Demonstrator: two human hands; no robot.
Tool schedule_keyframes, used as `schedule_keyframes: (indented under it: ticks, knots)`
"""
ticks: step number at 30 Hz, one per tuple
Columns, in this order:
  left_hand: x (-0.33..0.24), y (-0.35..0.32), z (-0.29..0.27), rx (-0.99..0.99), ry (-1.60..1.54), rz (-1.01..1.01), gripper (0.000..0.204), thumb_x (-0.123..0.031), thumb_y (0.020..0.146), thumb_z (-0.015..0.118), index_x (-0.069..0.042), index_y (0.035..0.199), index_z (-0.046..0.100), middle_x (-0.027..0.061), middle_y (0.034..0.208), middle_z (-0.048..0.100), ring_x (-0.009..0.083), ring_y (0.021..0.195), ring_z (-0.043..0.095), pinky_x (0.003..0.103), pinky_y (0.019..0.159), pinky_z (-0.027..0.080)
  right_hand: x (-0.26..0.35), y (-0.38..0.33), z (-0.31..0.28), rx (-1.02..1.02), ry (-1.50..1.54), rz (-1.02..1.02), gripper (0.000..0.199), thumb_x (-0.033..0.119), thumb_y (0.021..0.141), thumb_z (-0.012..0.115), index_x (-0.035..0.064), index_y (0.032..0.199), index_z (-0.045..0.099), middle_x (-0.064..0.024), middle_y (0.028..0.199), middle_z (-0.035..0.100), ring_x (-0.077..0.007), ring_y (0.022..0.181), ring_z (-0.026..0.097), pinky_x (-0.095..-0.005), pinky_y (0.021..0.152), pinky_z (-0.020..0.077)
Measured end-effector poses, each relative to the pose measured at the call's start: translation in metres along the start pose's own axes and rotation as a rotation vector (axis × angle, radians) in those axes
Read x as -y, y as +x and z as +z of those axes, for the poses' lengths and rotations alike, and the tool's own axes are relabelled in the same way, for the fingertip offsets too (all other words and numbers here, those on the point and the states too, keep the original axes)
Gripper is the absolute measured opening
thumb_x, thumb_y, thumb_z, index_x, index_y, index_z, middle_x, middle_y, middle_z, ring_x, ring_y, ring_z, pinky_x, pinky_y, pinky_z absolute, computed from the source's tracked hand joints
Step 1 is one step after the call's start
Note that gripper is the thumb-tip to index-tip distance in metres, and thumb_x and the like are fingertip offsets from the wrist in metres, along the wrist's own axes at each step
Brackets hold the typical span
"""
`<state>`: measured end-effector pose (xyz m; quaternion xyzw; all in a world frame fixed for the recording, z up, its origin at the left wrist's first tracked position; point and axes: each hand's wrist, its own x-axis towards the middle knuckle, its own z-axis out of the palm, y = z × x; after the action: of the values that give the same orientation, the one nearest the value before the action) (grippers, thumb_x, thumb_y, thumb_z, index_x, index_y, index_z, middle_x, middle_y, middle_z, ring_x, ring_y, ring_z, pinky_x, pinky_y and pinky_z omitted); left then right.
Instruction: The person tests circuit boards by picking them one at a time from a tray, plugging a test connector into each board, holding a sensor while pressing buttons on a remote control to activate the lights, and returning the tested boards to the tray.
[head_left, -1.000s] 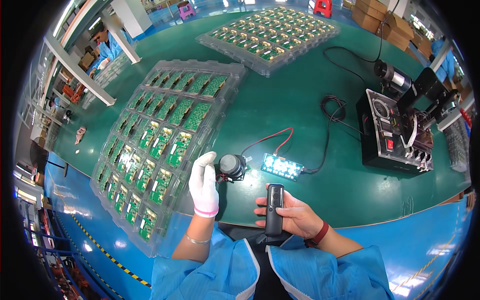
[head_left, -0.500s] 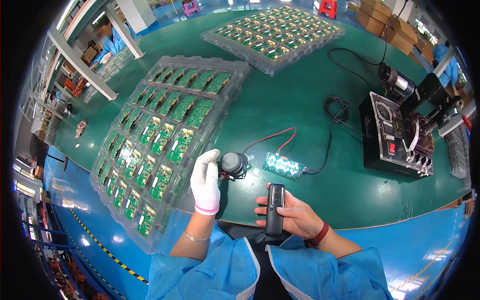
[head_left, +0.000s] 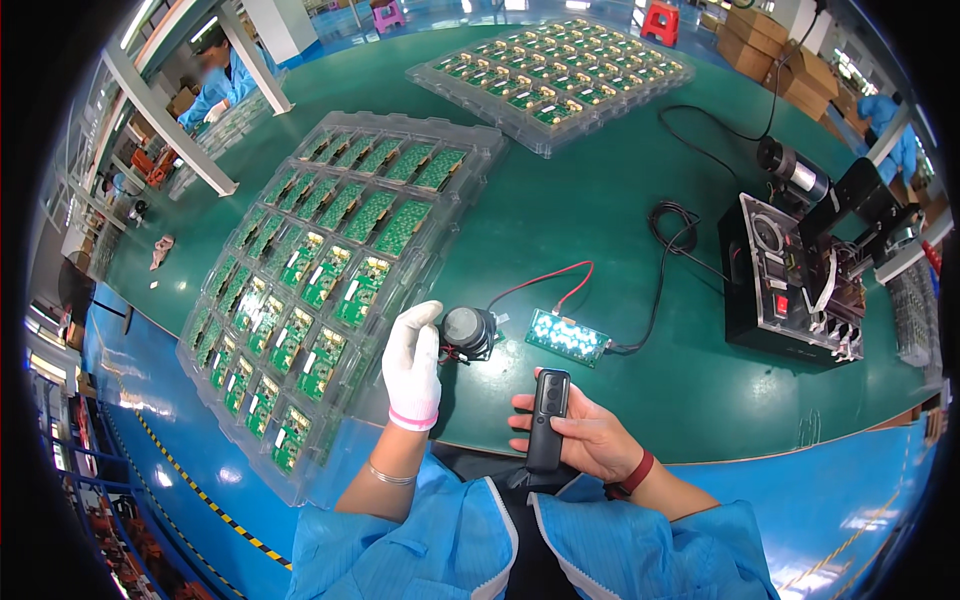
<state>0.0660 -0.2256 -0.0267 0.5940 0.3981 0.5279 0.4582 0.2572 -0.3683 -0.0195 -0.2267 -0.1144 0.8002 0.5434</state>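
Note:
My left hand (head_left: 413,365), in a white glove with a pink cuff, rests on the green table with its fingers against a small round black speaker (head_left: 467,331). Red and black wires run from the speaker to a small green circuit board (head_left: 567,335) whose lights glow. My right hand (head_left: 582,436), bare with a red wristband, holds a slim black remote control (head_left: 548,418) upright near the table's front edge, thumb on its buttons.
A clear tray of several green circuit boards (head_left: 320,280) lies to the left, a second tray (head_left: 550,80) at the back. A black test fixture (head_left: 800,285) with cables stands right. Other workers in blue stand at the far left and right.

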Motion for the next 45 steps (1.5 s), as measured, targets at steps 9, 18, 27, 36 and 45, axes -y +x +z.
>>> schedule_keyframes:
  ticks: [9, 18, 27, 36, 45]
  knots:
    - [0.002, 0.0, 0.001, -0.003, -0.019, -0.005, 0.024, -0.001, 0.092, 0.047, 0.005, 0.113, 0.059, 0.0123, 0.117, 0.059, 0.0188, 0.11, 0.056, 0.031, 0.099, 0.04, 0.001, -0.001, -0.001, 0.009, -0.003, 0.011, 0.062, 0.0, 0.094, 0.047, 0.0092, 0.147, 0.016, -0.0207, 0.141, 0.038, -0.0347, 0.128, 0.045, -0.0532, 0.107, 0.0394]
    - [0.005, 0.0, -0.001, -0.003, -0.046, 0.0, 0.025, 0.0, 0.091, 0.048, 0.005, 0.113, 0.059, 0.0118, 0.117, 0.058, 0.0185, 0.11, 0.056, 0.03, 0.098, 0.041, -0.003, 0.001, -0.001, -0.039, -0.005, -0.057, 0.06, 0.001, 0.095, 0.048, 0.0104, 0.145, 0.016, -0.0204, 0.14, 0.039, -0.0343, 0.128, 0.045, -0.0522, 0.107, 0.0402]
    - [0.002, -0.001, 0.0, -0.001, -0.018, -0.026, 0.025, 0.0, 0.091, 0.049, 0.004, 0.113, 0.059, 0.0119, 0.117, 0.058, 0.0183, 0.109, 0.056, 0.03, 0.097, 0.042, -0.002, 0.001, -0.002, -0.023, 0.011, -0.047, 0.057, 0.003, 0.096, 0.045, 0.0111, 0.146, 0.017, -0.0208, 0.141, 0.038, -0.0343, 0.129, 0.044, -0.0524, 0.107, 0.039]
    - [0.003, -0.001, -0.001, 0.008, -0.018, -0.03, 0.026, 0.002, 0.089, 0.049, 0.005, 0.112, 0.059, 0.0121, 0.117, 0.058, 0.0185, 0.109, 0.056, 0.03, 0.097, 0.042, -0.004, -0.005, -0.016, 0.05, 0.137, -0.047, 0.037, 0.019, 0.101, 0.037, 0.0028, 0.134, 0.036, -0.0153, 0.098, 0.056, -0.0232, 0.076, 0.056, -0.0375, 0.071, 0.048]
    - [0.005, -0.001, -0.002, 0.01, 0.031, -0.023, 0.025, 0.001, 0.09, 0.049, 0.004, 0.112, 0.06, 0.012, 0.117, 0.058, 0.0181, 0.109, 0.056, 0.03, 0.097, 0.042, -0.003, -0.002, -0.009, -0.063, 0.051, -0.045, 0.038, 0.022, 0.101, 0.038, 0.0021, 0.134, 0.037, -0.0141, 0.1, 0.055, -0.0216, 0.077, 0.055, -0.0363, 0.072, 0.0474]
